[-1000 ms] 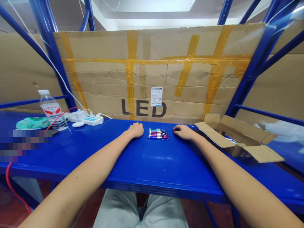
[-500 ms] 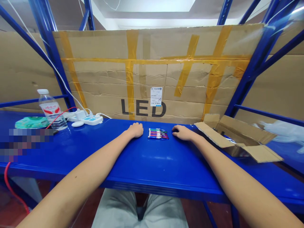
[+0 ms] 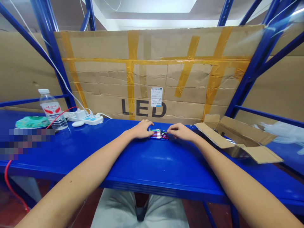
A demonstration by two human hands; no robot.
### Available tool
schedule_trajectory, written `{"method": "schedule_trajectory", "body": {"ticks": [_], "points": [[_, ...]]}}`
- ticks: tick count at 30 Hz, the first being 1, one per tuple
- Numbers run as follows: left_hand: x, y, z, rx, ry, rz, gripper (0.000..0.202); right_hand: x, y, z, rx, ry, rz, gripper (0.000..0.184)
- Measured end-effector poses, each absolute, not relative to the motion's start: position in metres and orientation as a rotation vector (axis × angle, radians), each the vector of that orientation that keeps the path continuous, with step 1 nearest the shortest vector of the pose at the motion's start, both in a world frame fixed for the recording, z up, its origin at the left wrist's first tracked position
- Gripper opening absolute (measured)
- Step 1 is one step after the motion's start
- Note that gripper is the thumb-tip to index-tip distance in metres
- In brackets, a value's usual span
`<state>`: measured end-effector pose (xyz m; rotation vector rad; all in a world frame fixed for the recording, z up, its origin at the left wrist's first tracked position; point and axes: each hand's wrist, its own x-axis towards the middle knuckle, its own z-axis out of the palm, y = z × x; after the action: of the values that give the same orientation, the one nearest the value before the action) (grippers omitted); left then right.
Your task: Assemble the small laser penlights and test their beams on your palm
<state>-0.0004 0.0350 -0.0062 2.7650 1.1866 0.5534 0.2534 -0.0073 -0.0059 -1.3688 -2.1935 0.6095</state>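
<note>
Pens (image 3: 156, 134) are lying by the counter's (image 3: 152, 174) back edge
Cardboard box (image 3: 211, 136) is sitting rightward, water bottle (image 3: 53, 110) leftward; left hand (image 3: 144, 128) is resting spread, right hand (image 3: 181, 131) curled by the pens' right ends, pinch unclear.

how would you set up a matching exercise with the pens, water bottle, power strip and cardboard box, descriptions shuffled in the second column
Things:
1. row of pens
2. water bottle
3. power strip
4. cardboard box

Descriptions:
A. flaps spread open, at the person's right
B. white, with plugs in it
C. between the left hand and the right hand
D. clear, with a white cap

Right pairs: 1-C, 2-D, 3-B, 4-A
</note>
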Motion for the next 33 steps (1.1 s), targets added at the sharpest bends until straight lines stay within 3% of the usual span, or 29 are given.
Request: {"method": "schedule_trajectory", "body": {"ticks": [12,18,24,30,33], "points": [[0.008,0.03,-0.015,2.884,1.138,0.524,0.054,0.237,-0.014,-0.01,-1.331,-2.344,0.635,0.035],[0.008,0.029,-0.014,2.872,1.205,0.405,0.076,0.233,-0.016,-0.011,-1.321,-2.407,0.648,0.031],[0.009,0.021,-0.006,2.877,1.162,0.373,0.084,0.23,-0.02,-0.007,-1.292,-2.466,0.69,0.019],[0.009,0.015,-0.001,2.9,1.075,0.366,0.085,0.228,-0.025,-0.004,-1.324,-2.478,0.74,0.01],[0.01,0.013,0.001,2.92,1.038,0.4,0.072,0.226,-0.028,-0.002,-1.326,-2.48,0.765,0.007]]}}
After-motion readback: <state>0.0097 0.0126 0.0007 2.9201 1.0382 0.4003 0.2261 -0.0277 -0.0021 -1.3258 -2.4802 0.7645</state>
